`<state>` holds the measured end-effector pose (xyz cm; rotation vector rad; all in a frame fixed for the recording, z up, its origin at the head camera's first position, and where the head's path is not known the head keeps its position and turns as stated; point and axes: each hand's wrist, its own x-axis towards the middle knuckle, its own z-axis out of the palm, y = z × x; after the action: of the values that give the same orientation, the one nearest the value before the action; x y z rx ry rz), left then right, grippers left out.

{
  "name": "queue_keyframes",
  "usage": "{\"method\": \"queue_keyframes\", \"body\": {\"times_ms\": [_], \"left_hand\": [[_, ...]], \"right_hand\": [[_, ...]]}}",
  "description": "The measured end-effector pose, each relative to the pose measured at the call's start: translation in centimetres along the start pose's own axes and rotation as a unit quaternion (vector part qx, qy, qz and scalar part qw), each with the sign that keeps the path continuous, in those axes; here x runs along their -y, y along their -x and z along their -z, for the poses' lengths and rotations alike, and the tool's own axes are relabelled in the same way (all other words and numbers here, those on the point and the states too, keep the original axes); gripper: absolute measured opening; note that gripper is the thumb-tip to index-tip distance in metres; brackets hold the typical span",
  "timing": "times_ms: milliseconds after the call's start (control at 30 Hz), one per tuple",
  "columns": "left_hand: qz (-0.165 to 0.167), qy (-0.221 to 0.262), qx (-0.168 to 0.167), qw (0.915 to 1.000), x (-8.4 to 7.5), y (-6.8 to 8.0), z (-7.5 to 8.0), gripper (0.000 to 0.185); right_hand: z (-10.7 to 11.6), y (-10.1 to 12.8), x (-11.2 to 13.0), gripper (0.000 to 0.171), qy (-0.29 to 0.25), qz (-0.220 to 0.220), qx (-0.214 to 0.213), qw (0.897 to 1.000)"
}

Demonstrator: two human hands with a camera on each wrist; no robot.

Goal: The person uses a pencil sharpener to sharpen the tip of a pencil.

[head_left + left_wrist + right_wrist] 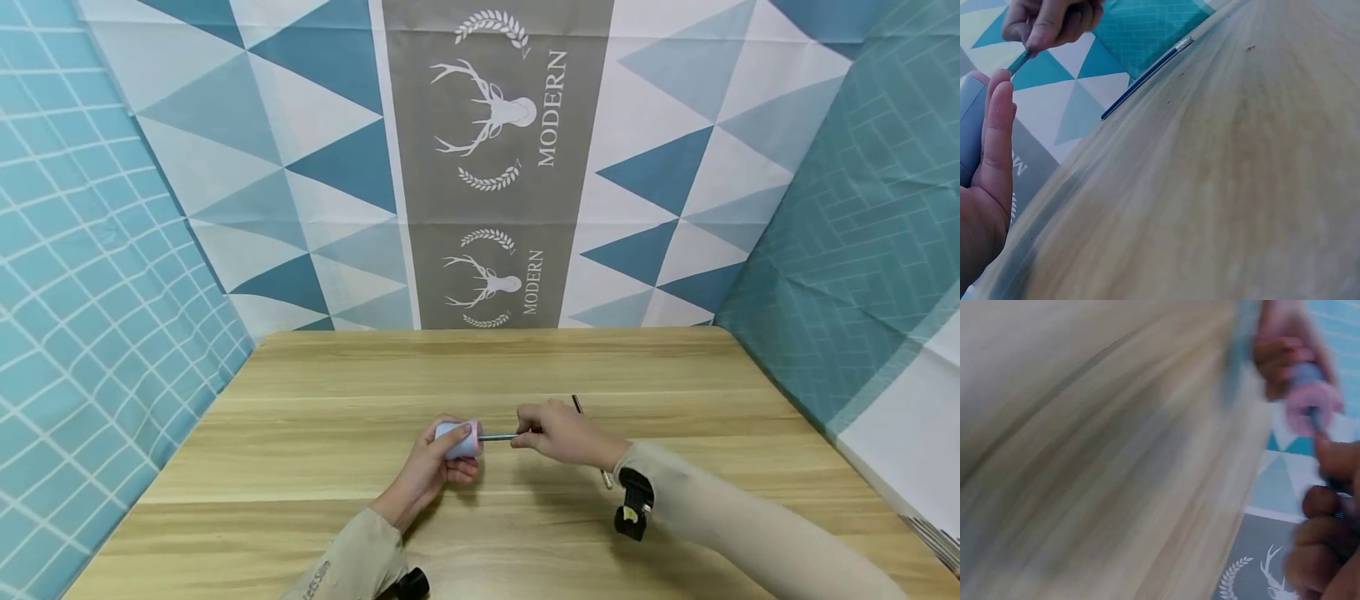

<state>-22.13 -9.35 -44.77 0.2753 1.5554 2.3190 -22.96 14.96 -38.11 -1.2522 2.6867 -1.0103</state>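
Left hand (431, 468) grips pale blue-pink cup (459, 439) just above the desk (300, 450); right hand (558, 433) pinches thin metal rod (497, 437) entering cup's mouth. Another rod (1144, 78) lies behind.

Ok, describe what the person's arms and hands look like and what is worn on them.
Both hands, the left hand and the right hand, are bare. Long beige sleeves cover both arms: the left sleeve carries small dark lettering near the cuff. A black camera mount is strapped at the right wrist, and another black mount sits by the left cuff.
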Motion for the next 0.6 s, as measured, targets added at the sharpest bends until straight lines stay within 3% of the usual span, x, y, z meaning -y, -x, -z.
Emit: {"method": "queue_keyframes", "body": {"times_ms": [33, 67, 100, 167, 200, 233, 300, 333, 400, 500, 600], "left_hand": [[-0.003, 0.001, 0.003, 1.0000, 0.0, 0.0, 0.0, 0.005], [-0.006, 0.002, 0.006, 1.0000, 0.0, 0.0, -0.1, 0.005], [-0.011, 0.001, 0.009, 0.9999, 0.0, 0.0, -0.1, 0.005], [-0.017, -0.004, 0.017, 0.9997, 0.1, 0.0, -0.1, 0.005], [-0.019, -0.007, 0.020, 0.9996, 0.2, 0.0, -0.1, 0.005], [-0.020, -0.011, 0.022, 0.9995, 0.3, -0.1, -0.1, 0.005], [-0.021, -0.018, 0.023, 0.9994, 0.4, -0.1, 0.0, 0.005], [-0.020, -0.020, 0.021, 0.9994, 0.5, -0.1, 0.1, 0.005], [-0.019, -0.022, 0.015, 0.9995, 0.5, -0.1, 0.2, 0.006], [-0.017, -0.025, 0.006, 0.9995, 0.3, -0.1, 0.2, 0.006], [-0.017, -0.026, 0.009, 0.9995, 0.1, -0.1, 0.2, 0.005]], "right_hand": [[0.4, -0.2, 0.3, 0.024, -0.067, -0.057, 0.027, 0.996], [0.9, -0.4, 0.5, 0.026, -0.126, -0.113, 0.051, 0.984], [1.2, -0.6, 0.6, 0.030, -0.183, -0.168, 0.073, 0.966], [1.9, -0.9, 0.6, 0.034, -0.274, -0.263, 0.109, 0.918], [2.1, -1.0, 0.5, 0.035, -0.307, -0.301, 0.125, 0.894], [2.3, -1.0, 0.4, 0.035, -0.326, -0.324, 0.138, 0.877], [2.3, -1.0, 0.1, 0.034, -0.348, -0.341, 0.156, 0.859], [2.3, -1.0, 0.0, 0.032, -0.350, -0.338, 0.159, 0.859], [2.2, -0.9, 0.0, 0.026, -0.338, -0.315, 0.155, 0.873], [2.2, -0.6, 0.3, 0.019, -0.272, -0.256, 0.132, 0.918], [2.8, 0.0, 1.1, 0.017, -0.151, -0.179, 0.099, 0.967]]}}
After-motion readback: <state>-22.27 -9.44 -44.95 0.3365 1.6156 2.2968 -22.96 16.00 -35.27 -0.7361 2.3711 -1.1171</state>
